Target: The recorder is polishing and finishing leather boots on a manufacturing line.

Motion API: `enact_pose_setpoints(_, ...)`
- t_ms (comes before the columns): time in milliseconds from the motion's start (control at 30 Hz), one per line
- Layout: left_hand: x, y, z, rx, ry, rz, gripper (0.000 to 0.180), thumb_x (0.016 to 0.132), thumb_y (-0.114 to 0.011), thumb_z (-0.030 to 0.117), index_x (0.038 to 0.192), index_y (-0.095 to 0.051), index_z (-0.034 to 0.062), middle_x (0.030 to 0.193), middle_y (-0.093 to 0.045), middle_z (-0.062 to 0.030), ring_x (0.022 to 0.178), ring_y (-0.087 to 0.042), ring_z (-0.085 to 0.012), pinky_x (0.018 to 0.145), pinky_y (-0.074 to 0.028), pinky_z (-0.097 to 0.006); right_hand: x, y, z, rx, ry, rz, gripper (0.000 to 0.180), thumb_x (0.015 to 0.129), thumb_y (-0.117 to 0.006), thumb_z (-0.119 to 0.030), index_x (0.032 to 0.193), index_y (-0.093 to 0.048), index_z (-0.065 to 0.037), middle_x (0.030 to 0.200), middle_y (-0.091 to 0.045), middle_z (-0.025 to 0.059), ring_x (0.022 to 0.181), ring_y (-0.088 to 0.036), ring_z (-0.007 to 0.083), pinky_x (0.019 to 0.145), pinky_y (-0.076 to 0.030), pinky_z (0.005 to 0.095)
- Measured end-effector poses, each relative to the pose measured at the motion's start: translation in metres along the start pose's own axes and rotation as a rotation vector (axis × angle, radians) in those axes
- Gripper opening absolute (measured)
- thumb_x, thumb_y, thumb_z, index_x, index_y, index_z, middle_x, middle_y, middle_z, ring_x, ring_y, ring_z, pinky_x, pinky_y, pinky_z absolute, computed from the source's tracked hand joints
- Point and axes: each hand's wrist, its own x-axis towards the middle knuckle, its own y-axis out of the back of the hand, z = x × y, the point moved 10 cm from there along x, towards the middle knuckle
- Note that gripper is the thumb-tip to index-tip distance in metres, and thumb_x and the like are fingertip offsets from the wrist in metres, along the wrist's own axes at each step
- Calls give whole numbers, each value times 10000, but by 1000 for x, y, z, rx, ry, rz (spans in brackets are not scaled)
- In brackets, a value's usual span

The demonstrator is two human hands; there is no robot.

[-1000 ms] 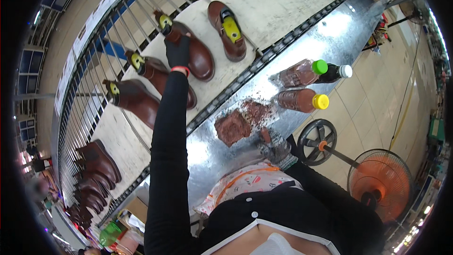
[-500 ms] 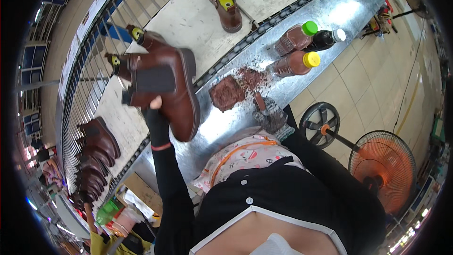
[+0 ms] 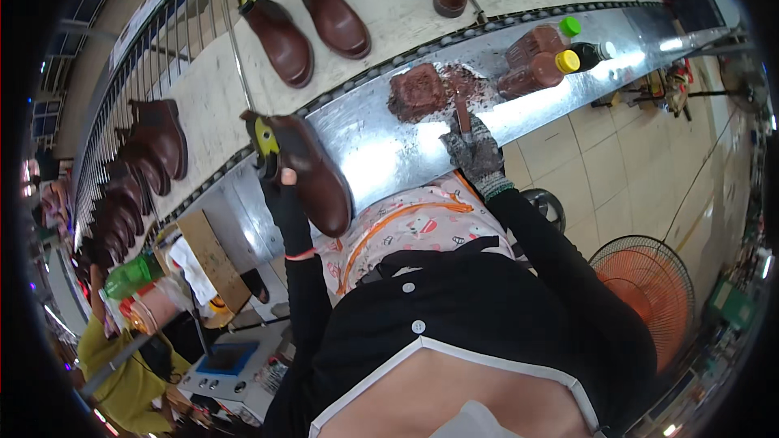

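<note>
A dark brown ankle boot (image 3: pixel 318 182) hangs tilted over the near edge of the metal bench, its opening with a yellow insole toward the upper left. My left hand (image 3: pixel 286 199), in a black sleeve with the thumb bare, grips the boot's upper near the opening. My right hand (image 3: pixel 479 152), in a stained grey knit glove, is closed on a narrow brown stick-like tool (image 3: pixel 462 112); its exact kind is unclear. Just beyond that tool lie a crumbly, stained brown block (image 3: pixel 419 89) and scattered brown residue (image 3: pixel 466 85).
Bottles with brown liquid, one yellow-capped (image 3: pixel 531 77) and one green-capped (image 3: pixel 540 45), stand right beside a dark bottle (image 3: pixel 588 55). Several boots (image 3: pixel 337 20) sit on the pale conveyor (image 3: pixel 207 73). A fan (image 3: pixel 649 292) is at right; another person (image 3: pixel 122 365) is at lower left.
The boot has come down from over the conveyor toward my body and turned, so its opening now shows. The view has shifted. My right hand still holds the brown tool near the block.
</note>
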Motion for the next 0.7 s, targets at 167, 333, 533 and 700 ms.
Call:
enact_pose_setpoints(167, 52, -1, 24, -387, 23, -82, 528, 1020, -403, 324, 1441, -354, 10, 1226, -553, -89, 1084, -545, -170, 868, -474, -283, -25, -3, -54, -457, 303, 94, 645, 801, -692, -230, 1340, -432, 10, 1040, -602, 172, 888, -615, 293, 781, -503, 393)
enact_pose_setpoints(333, 109, -39, 4, -450, 279, -398, 775, 964, -256, 631, 1252, -521, -38, 939, -619, -108, 947, -595, -216, 903, -462, -322, -45, -17, -81, -452, 510, 60, 661, 896, -614, -163, 1448, -276, -28, 936, -602, 79, 706, -573, 156, 669, -504, 300)
enact_pose_setpoints(533, 124, -54, -5, -364, 161, -466, 891, 860, -273, 787, 704, -633, -13, 702, -618, -100, 805, -594, -233, 830, -439, -311, -58, -29, -8, 477, -326, -93, 523, 969, -499, -185, 1461, -328, -141, 836, -585, 37, 554, -515, 100, 495, -450, 251)
enact_pose_setpoints(700, 103, -50, 32, -408, 8, -510, 905, 850, -221, 800, 647, -596, 2, 717, -583, -88, 792, -535, -220, 865, -380, -332, -76, -10, -37, 133, -243, -38, 513, 968, -509, -151, 1457, -352, -152, 902, -589, 24, 567, -511, 74, 469, -429, 232)
